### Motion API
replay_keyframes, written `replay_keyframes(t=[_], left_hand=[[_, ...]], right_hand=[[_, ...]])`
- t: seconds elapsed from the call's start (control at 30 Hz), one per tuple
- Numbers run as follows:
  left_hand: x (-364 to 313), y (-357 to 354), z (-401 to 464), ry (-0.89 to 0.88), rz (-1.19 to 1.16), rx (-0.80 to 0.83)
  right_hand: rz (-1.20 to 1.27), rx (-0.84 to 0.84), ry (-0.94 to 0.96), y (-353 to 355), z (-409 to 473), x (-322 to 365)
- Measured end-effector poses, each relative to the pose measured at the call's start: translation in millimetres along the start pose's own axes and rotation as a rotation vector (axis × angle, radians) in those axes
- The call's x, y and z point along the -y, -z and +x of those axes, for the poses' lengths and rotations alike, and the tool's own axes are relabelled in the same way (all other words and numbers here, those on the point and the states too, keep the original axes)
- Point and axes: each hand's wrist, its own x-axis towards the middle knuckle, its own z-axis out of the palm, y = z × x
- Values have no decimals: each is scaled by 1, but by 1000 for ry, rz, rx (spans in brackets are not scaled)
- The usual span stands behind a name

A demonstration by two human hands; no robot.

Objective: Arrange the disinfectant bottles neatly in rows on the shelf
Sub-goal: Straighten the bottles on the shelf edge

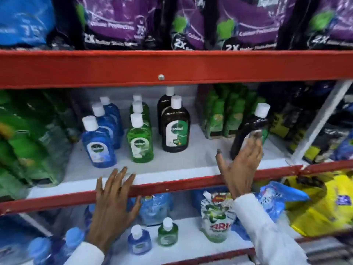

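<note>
Your right hand [243, 159] reaches onto the white middle shelf [172, 171] with fingers spread flat against the front of a dark brown plastic disinfectant bottle with a white cap [250, 131]; the palm rests on it rather than wrapping it, so it looks like a push or steadying touch, not a closed grasp. That bottle stands upright and alone, well to the right of the others. Your left hand [114, 201] lies open, fingertips on the red metal shelf edge [172, 185], holding nothing.

Much of the sorting looks done. A file of blue bottles [99, 140] runs back from the front, a file of green bottles [140, 138] stands beside it, and two brown bottles [174, 125] form a third. What seems left is bringing your stray brown bottle into that brown file. Two small bottles, one blue [139, 240] and one green [167, 233], sit loose on the shelf below.
</note>
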Motion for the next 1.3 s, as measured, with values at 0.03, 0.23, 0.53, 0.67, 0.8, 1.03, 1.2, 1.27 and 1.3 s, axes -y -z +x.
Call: replay_keyframes(t=[0.03,0.23,0.53,0.67,0.8,1.03,1.2,1.27,1.3], left_hand=[[3,-2,-2,-3,15,11],[14,-5,-5,14,25,-50],[22,2,-12,11,51,-71],[28,3,-15,-13,43,-60],[31,4,-19,-11,-3,-72],[23,11,-18,-1,-18,-57],[32,15,-22,22,2,-35],[40,17,-25,42,11,-30],[44,17,-27,45,11,-29]], right_hand=[[27,1,-96,-2,8,-5],[183,32,-319,-2,46,-19],[325,81,-178,-14,-3,58],[325,168,-135,-26,-33,106],[284,174,-151,-33,-46,123],[293,144,-175,-30,-52,124],[384,30,-9,-20,-80,106],[465,22,231,-16,-104,86],[468,63,368,-15,-115,73]])
